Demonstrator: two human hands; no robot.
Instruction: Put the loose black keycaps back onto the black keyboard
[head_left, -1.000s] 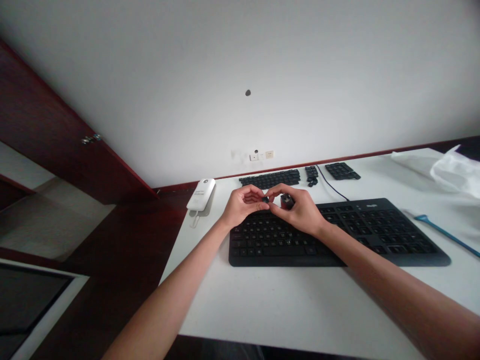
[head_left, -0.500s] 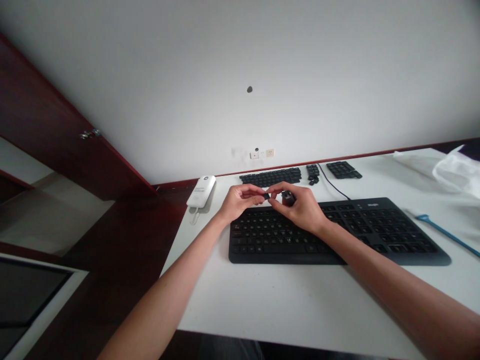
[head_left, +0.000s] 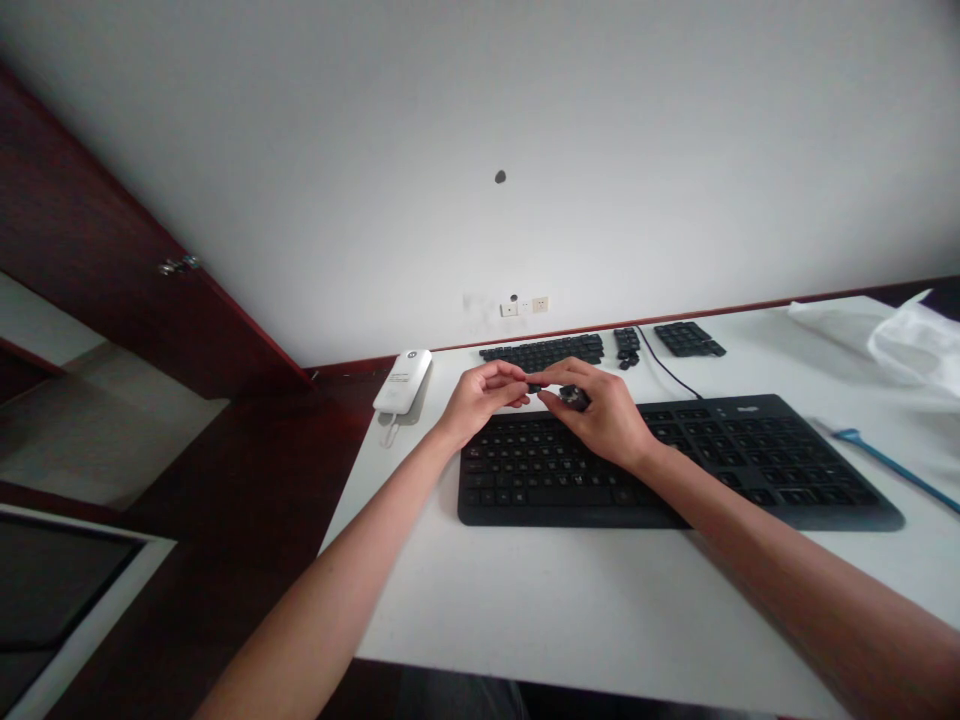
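A small black keycap [head_left: 534, 388] is pinched between the fingertips of both hands, above the far edge of a black keyboard [head_left: 570, 518]. My left hand [head_left: 486, 396] is closed on its left side, thumb and fingers together. My right hand [head_left: 604, 412] grips it from the right with thumb and forefinger. A dark, shiny object [head_left: 574, 397] also sits inside the curl of my right hand; its kind I cannot make out. My right hand and forearm cover part of the keyboard's middle.
Behind the keyboard lie groups of black keycaps: a wide block [head_left: 551, 352], a narrow one [head_left: 625, 347] and another [head_left: 686, 339]. A white power bank [head_left: 403, 383] with a short cable lies left. At right are a blue-handled tool [head_left: 900, 468] and a white bag [head_left: 907, 340].
My fingers have turned the keycap slightly, and my right forefinger now lies flatter over it. The keyboard and the loose groups have stayed in place.
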